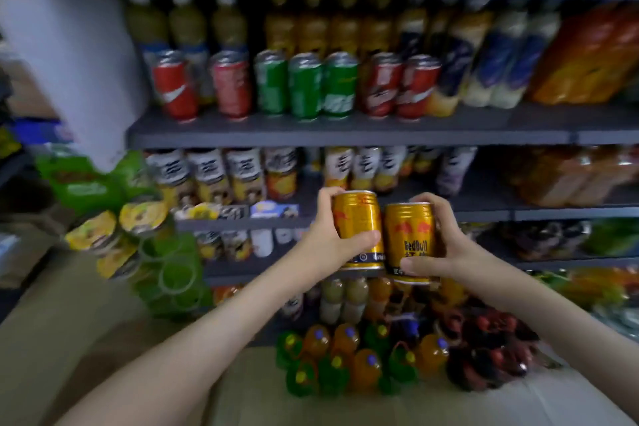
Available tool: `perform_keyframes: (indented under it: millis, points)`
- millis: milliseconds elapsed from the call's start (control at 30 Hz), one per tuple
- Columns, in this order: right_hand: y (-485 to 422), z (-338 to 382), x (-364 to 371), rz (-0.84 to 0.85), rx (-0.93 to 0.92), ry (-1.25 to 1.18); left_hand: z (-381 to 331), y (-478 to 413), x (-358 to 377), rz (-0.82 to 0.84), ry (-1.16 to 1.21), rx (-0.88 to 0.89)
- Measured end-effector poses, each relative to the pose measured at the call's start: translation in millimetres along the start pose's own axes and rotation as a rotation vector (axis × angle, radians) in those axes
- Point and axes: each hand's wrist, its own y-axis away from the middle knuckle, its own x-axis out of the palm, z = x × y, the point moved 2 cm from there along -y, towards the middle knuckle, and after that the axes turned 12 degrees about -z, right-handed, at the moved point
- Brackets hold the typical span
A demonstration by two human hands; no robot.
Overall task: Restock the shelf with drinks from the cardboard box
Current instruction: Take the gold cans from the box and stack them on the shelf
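- Right at the bottom edge, a pale cardboard surface (397, 405) lies under both bare forearms. It is too blurred to say whether it is the box.
- Just past it, small orange and green bottles (345, 356) are packed low at the foot of the shelving.
- Up we go: the left hand (328, 235) grips the left gold can (358, 221), with the thumb laid across the front and the fingers curled over the top rim.
- The right hand (446, 245) is wrapped round the right gold can (409, 239), with its Red Bull label facing us and the thumb low across the front.
- Both cans are upright and close side by side, the left one a touch higher. They are held in the air in front of the shelving, resting on no board.
- Behind them, white-labelled bottles (224, 176) stand in a row, with a dark gap right behind the left can.
- Higher and further back, red and green cans (304, 86) line the grey shelf (311, 133), with yellow bottles (311, 24) standing behind them.
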Motion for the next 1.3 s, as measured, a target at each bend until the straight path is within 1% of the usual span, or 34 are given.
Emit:
perform_keyframes:
  millis: [100, 167, 400, 500, 600, 700, 833, 967, 1067, 1300]
  points:
    - [10, 27, -61, -0.08, -0.078, -0.04, -54, -20, 44, 0.004, -0.02, 0.132]
    - [11, 44, -95, -0.122, -0.122, -0.088, -88, -35, 63, -0.021, -0.044, 0.228]
    - [-29, 101, -196, -0.204, -0.294, -0.136, -195, -100, 96, -0.128, -0.098, 0.536]
    - [-54, 127, -237, -0.231, -0.355, -0.149, -224, -124, 109, -0.196, -0.053, 0.68]
    - [-84, 143, -281, -0.317, -0.384, -0.206, -245, -151, 124, -0.251, 0.028, 0.788]
    - [-112, 155, -321, -0.387, -0.391, -0.214, -267, -181, 140, -0.271, 0.014, 0.888]
    - [-156, 168, -367, -0.431, -0.423, -0.207, -291, -213, 161, -0.289, 0.0, 0.976]
    - [-215, 178, -401, -0.406, -0.409, -0.087, -302, -240, 177, -0.333, -0.038, 1.026]
    - [-264, 187, -419, -0.318, -0.388, 0.031, -308, -251, 188, -0.424, -0.058, 1.103]
    - [-366, 204, -431, -0.122, -0.373, 0.229, -325, -260, 215, -0.551, -0.095, 1.132]
